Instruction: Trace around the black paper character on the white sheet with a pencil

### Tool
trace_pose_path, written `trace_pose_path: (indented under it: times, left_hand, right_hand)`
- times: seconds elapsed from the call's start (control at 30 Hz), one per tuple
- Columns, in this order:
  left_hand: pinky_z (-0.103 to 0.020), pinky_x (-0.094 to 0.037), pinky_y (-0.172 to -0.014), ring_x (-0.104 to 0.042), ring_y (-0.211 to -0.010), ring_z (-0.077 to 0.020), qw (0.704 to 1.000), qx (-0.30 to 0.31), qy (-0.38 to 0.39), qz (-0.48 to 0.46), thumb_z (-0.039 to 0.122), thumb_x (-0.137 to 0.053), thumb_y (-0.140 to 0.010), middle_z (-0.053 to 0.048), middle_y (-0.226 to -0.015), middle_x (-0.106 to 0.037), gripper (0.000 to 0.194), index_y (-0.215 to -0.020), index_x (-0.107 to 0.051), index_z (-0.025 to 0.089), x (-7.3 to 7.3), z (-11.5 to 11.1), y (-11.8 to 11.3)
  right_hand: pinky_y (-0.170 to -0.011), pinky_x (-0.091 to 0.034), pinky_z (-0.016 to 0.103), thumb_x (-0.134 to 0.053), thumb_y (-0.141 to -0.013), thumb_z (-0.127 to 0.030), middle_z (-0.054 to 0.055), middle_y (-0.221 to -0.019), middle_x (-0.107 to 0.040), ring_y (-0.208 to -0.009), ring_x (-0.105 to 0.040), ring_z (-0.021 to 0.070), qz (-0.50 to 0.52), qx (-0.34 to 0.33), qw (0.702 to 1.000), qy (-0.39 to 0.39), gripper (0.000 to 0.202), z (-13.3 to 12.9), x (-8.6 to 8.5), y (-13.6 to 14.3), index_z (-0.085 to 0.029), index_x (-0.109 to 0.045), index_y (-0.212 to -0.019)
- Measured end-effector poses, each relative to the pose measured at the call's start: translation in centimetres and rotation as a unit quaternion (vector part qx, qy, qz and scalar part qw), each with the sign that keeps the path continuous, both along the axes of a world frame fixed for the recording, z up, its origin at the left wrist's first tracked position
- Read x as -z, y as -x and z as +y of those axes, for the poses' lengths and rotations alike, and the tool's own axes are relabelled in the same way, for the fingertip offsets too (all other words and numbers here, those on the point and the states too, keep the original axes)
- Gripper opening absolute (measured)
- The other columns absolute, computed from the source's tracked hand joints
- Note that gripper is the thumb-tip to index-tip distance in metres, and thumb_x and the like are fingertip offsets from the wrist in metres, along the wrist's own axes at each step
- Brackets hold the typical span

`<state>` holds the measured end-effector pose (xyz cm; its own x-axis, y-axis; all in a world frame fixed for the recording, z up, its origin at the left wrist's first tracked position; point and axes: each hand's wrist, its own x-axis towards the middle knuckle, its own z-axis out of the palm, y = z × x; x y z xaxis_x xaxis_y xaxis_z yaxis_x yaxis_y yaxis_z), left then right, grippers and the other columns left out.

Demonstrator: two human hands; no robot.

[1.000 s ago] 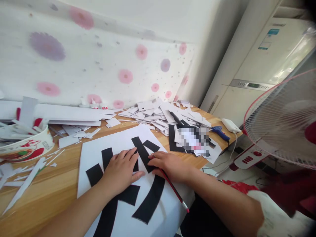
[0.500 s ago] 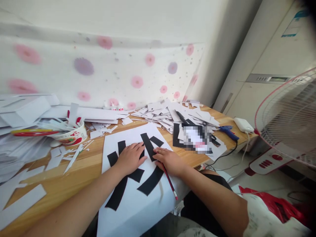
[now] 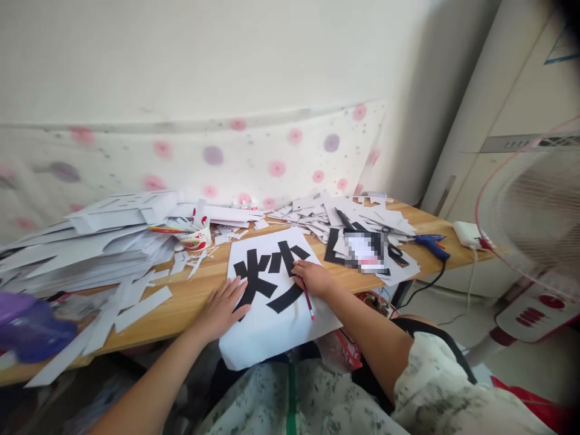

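Note:
A large white sheet of paper (image 3: 258, 345) lies on the wooden table and hangs over its front edge. Flat black strips (image 3: 260, 281) on it form a Chinese character. My left hand (image 3: 223, 307) rests at the sheet's left edge, fingers stretched out, fingertips by the lower-left strip. On the right side of the character, my right hand (image 3: 313, 278) has its fingers bent around a pencil (image 3: 309, 303), whose pink eraser end points toward me. Its fingertips touch the sheet beside the upper-right strips; the pencil's tip is hidden under the hand.
White paper scraps (image 3: 312, 214) pile up at the back. A tub of tools (image 3: 198, 239) and stacked white sheets (image 3: 113, 248) stand left. Rightward lie black scissors (image 3: 397, 252), a blue glue gun (image 3: 432, 244) and a white power adapter (image 3: 469, 234). A fan (image 3: 534, 241) stands beyond the table.
My left hand has slid off the middle strips, left and toward me, to the sheet's edge. The right hand keeps the pencil at the character's right. The view has shifted, showing more table at left.

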<state>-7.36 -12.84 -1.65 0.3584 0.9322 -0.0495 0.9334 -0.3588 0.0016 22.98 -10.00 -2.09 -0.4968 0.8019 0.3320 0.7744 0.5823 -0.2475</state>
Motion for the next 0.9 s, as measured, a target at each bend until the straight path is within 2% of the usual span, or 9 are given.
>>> trace_pose_path:
  times: [0.1, 0.33, 0.6, 0.9]
  left_hand:
    - [-0.049, -0.018, -0.114, -0.010, -0.144, -0.0268, 1.000, -0.012, -0.007, -0.004, 0.059, -0.032, -0.091, -0.001, -0.157, -0.015, 0.065, -0.147, -0.026, 0.028, 0.1, -1.2, 0.5]
    - [-0.051, -0.017, -0.113, -0.009, -0.144, -0.0282, 1.000, -0.011, 0.002, -0.005, 0.063, -0.039, -0.085, 0.000, -0.157, -0.013, 0.074, -0.149, -0.020, 0.029, 0.0, -1.1, 0.5]
    - [-0.053, -0.017, -0.111, -0.011, -0.144, -0.0289, 1.000, 0.000, -0.004, -0.020, 0.065, -0.042, -0.083, 0.006, -0.157, -0.016, 0.064, -0.143, -0.028, 0.046, -0.2, -1.5, 0.4]
    - [-0.055, -0.015, -0.112, -0.011, -0.144, -0.0302, 0.999, 0.002, -0.011, -0.051, 0.071, -0.037, -0.082, 0.004, -0.157, -0.016, 0.071, -0.145, -0.028, 0.039, 0.2, -1.5, 0.5]
  right_hand:
    - [-0.097, -0.044, 0.037, -0.053, -0.088, -0.021, 0.014, -0.118, -0.064, -0.117, -0.056, 0.0245, 0.001, -0.001, 1.000, -0.001, 0.021, -0.2, -0.2, 0.0, -0.016, -0.066, -0.103]
    - [-0.092, -0.044, 0.034, -0.053, -0.087, -0.021, 0.011, -0.114, -0.066, -0.111, -0.058, 0.0238, 0.005, 0.016, 1.000, 0.012, 0.021, -0.4, -0.2, 0.1, -0.019, -0.066, -0.104]
    - [-0.092, -0.045, 0.034, -0.053, -0.087, -0.023, 0.010, -0.118, -0.065, -0.108, -0.059, 0.0237, -0.005, 0.020, 1.000, 0.012, 0.022, -0.3, 0.0, 0.1, -0.020, -0.066, -0.106]
    - [-0.096, -0.045, 0.037, -0.051, -0.089, -0.024, 0.013, -0.128, -0.059, -0.117, -0.056, 0.0257, -0.046, 0.024, 0.999, 0.001, 0.026, -0.5, -0.3, 0.4, -0.017, -0.066, -0.110]
